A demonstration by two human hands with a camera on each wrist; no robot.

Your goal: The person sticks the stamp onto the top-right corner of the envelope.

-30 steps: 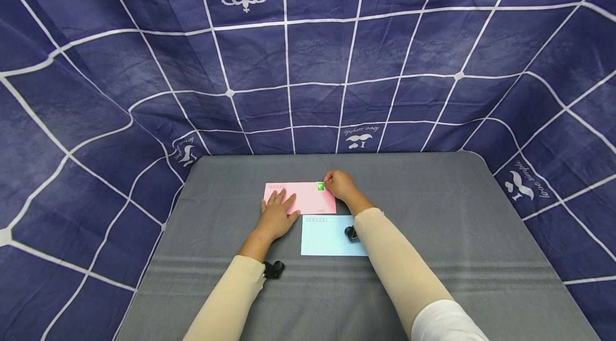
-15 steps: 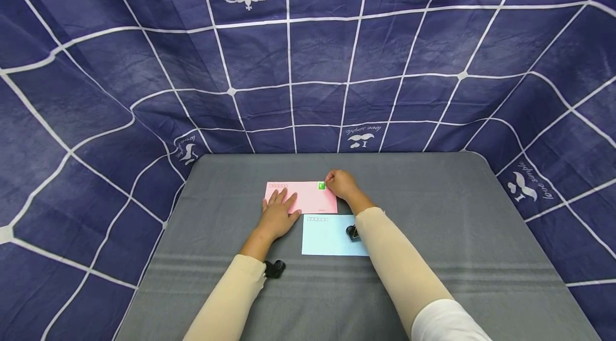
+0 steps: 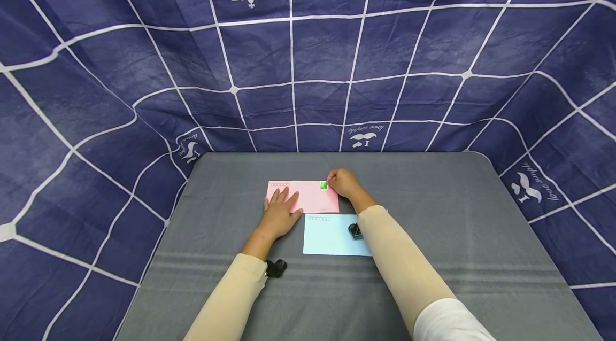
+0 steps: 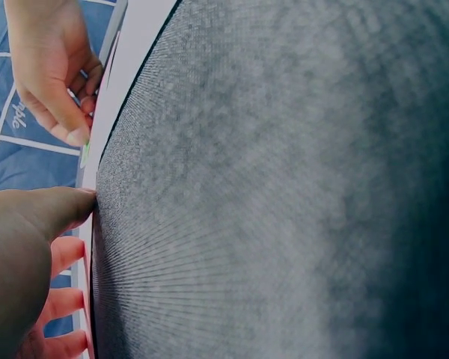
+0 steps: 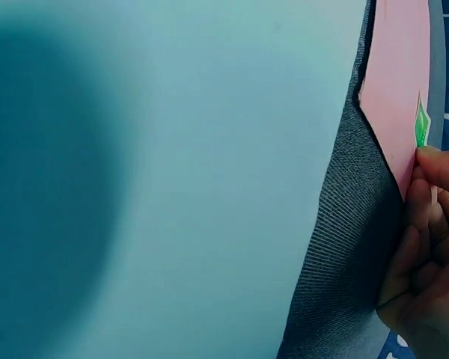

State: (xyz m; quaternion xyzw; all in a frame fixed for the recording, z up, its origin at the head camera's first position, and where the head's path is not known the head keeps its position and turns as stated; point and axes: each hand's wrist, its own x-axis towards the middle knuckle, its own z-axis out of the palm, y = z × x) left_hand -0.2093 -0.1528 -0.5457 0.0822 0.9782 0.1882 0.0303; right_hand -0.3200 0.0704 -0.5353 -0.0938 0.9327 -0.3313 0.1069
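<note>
A pink envelope lies flat toward the back of the grey table, with printed code boxes at its upper left. My left hand rests on its left part, fingers spread. At the envelope's upper right corner is a small green postage stamp with a white border. Thumb and forefinger of my right hand pinch the edge of this stamp; the right wrist view shows the stamp over the pink paper, right at the thumb tip. Below the pink one lies a light blue envelope, partly covered by my right forearm.
The grey cloth-covered table meets a blue curtain with white grid lines at the back and both sides. A black wrist camera sits at my left cuff, and another overlaps the blue envelope.
The head view has shifted slightly. Both hands keep their places on the pink envelope, and the stamp stays at its upper right corner.
</note>
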